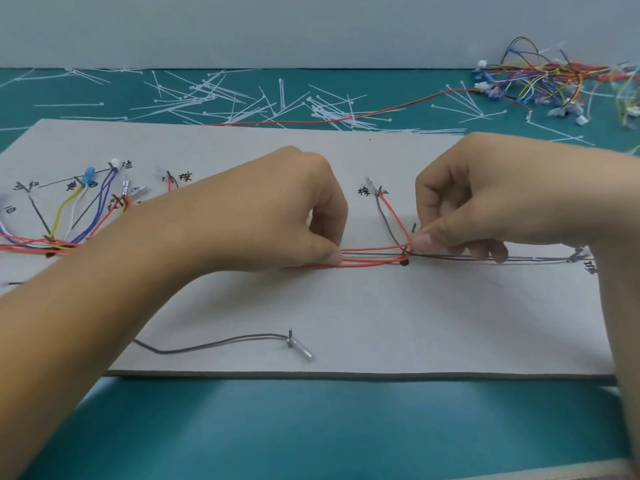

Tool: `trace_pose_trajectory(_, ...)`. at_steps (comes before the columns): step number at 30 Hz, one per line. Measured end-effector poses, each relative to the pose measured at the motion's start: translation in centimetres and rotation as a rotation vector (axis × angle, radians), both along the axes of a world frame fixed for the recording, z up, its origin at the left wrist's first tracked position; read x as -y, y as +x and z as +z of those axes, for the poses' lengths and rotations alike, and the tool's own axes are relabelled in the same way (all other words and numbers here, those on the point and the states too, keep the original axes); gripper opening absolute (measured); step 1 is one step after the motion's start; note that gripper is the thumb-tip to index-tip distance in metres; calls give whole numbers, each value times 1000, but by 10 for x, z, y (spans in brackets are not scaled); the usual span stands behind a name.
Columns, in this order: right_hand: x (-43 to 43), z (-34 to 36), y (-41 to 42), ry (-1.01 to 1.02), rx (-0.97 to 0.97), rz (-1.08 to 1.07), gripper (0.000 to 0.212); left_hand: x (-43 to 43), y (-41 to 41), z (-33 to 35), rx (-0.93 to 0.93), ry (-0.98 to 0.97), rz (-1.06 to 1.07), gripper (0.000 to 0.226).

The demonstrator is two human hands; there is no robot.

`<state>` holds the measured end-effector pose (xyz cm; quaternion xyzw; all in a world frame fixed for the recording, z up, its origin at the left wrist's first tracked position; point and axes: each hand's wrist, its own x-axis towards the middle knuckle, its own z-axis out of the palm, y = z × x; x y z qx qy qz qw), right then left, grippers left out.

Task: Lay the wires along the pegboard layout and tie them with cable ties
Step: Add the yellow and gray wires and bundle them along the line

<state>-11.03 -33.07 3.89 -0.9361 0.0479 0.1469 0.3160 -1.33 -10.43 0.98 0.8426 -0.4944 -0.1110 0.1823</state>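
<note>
A white pegboard [381, 313] with handwritten labels lies on the teal table. Red and grey wires [372, 257] run in a bundle along its middle line. My left hand [294, 216] has curled fingers and pinches this bundle at its left part. My right hand [485, 206] pinches the wires next to a black peg [403, 262], where a red and a grey branch [389, 216] rise to a labelled terminal. At the left, coloured wires [86, 209] fan out to several pegs. A loose grey wire [221, 344] with a metal terminal lies near the front edge.
Several white cable ties [242, 102] lie scattered on the table behind the board. A tangled heap of coloured wires [554, 81] sits at the back right, with one long red wire [346, 119] trailing from it. The teal table [311, 427] stretches in front.
</note>
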Motion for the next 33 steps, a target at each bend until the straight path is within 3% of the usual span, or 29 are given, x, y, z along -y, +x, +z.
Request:
trace_pose_trajectory(7, 2, -5, 2, -12, -57, 9, 27, 20, -7, -1, -40, -72, -43, 12)
trace_pose_trajectory(12, 4, -2, 1, 38, -89, 41, 19, 25, -10, -3, -107, -69, -70, 12)
trace_pose_trajectory(16, 5, -4, 3, -48, -54, -7, 12, 34, -15, -12, -128, -128, -16, 11)
trace_pose_trajectory(21, 3, -8, 2, -174, -1, -96, 18, 42, -14, -19, -177, -198, 23, 5)
trace_pose_trajectory(26, 8, -8, 0, -90, 73, -103, 13, 41, -20, -30, -301, -291, 56, 5)
trace_pose_trajectory(33, 10, -15, 5, 46, 180, -98, 18, 42, -25, -37, -251, -329, 83, 8)
